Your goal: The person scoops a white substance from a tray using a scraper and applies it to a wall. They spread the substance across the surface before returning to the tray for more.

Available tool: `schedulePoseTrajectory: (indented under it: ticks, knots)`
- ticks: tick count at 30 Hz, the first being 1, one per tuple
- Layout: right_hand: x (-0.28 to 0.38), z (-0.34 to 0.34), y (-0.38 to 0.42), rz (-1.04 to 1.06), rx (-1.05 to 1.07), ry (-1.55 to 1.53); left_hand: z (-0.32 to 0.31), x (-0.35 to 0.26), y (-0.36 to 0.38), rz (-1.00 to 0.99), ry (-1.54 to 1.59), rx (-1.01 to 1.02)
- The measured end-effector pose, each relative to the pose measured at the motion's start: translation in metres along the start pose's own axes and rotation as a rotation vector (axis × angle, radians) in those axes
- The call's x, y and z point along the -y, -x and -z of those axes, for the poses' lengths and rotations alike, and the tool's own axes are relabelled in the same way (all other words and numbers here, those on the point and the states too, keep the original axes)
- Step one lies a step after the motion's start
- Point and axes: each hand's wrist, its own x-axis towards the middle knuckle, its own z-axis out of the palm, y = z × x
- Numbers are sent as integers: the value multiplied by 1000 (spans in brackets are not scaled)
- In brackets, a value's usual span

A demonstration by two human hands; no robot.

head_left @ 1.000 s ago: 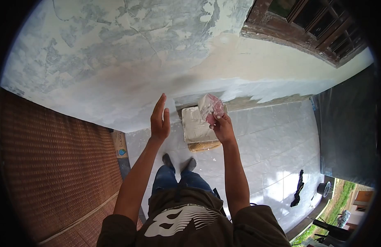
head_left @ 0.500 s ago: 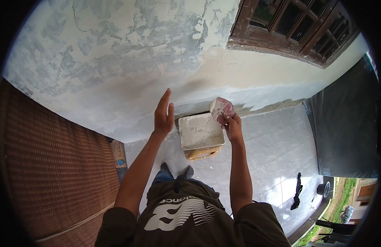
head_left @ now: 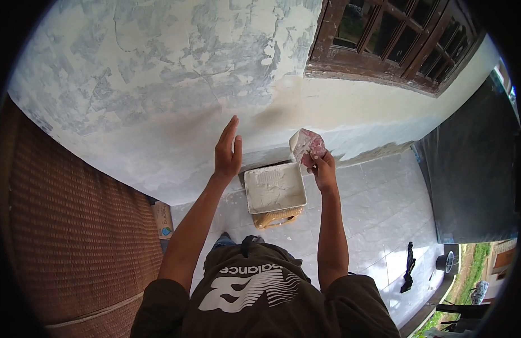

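A flat reddish scraper-like piece [head_left: 308, 145], smeared with white paste, is pinched in my right hand [head_left: 323, 169] near the wall's foot. My left hand [head_left: 229, 152] is raised with its fingers stretched out, holding nothing. Between and a little below the hands sits a white rectangular tray [head_left: 276, 209] with white paste in it, on top of a yellowish stool [head_left: 272, 218]. In front, the wall [head_left: 176, 67] has patchy white and grey coating, with a smoother cream area toward the right.
A brown wooden window [head_left: 384, 39] is at the upper right. A woven mat [head_left: 80, 219] hangs at the left beside a cardboard box [head_left: 162, 219]. Dark sheeting [head_left: 469, 174] covers the right side. On the tiled floor [head_left: 362, 214] lie a black cloth [head_left: 408, 267] and a bucket [head_left: 443, 261].
The view has shifted slightly, so the window and tray sit lower in the frame. My right hand has turned the reddish piece a little; my left hand stays raised.
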Motion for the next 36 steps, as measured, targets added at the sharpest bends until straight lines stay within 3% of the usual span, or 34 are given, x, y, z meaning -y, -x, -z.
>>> schedulePoseTrajectory:
  ticks: [9, 15, 17, 26, 36]
  knots:
    - [13, -1, -4, 158, 4, 160, -5, -6, -10, -12, 4, 3]
    - [35, -20, 2, 128, 5, -18, -5, -12, -18, -30, 14, -13]
    - [39, -28, -1, 89, 65, -261, -3, -15, -24, -39, 11, -22]
    - [86, -91, -19, 39, 191, -574, 28, -34, -77, -168, -1, -123]
    - [163, -187, -44, 207, 461, -569, 103, -70, -164, -392, -116, -248]
